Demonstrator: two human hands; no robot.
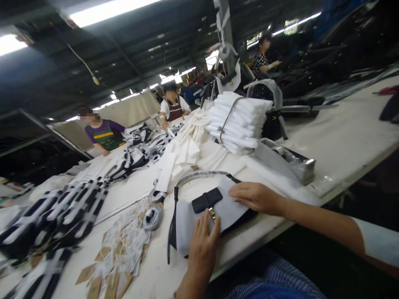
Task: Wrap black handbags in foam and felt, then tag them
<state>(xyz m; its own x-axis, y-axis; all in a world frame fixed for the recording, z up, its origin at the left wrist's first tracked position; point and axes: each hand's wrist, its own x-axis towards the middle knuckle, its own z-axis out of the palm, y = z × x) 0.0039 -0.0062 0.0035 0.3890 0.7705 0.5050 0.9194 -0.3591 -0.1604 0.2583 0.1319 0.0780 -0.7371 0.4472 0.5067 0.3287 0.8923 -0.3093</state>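
Note:
A black handbag (173,232) lies on the pale table (346,137) in front of me, its front covered by a white sheet (230,207). A black flap tab (207,199) with a gold clasp (212,214) shows in the middle. My left hand (204,243) rests on the bag's lower front, fingertips at the clasp. My right hand (257,197) lies on the sheet near the bag's upper right, its fingers stretched out. The wrapped handle (202,173) arches over the far side. Neither hand is closed round anything.
Paper tags (118,253) and a wrapped roll (152,217) lie left of the bag. Beyond it are a tied white bundle (238,120), a plastic-covered box (288,162) and loose white strips (183,153). Wrapped black pieces (68,207) cover the left side. Three people stand farther back.

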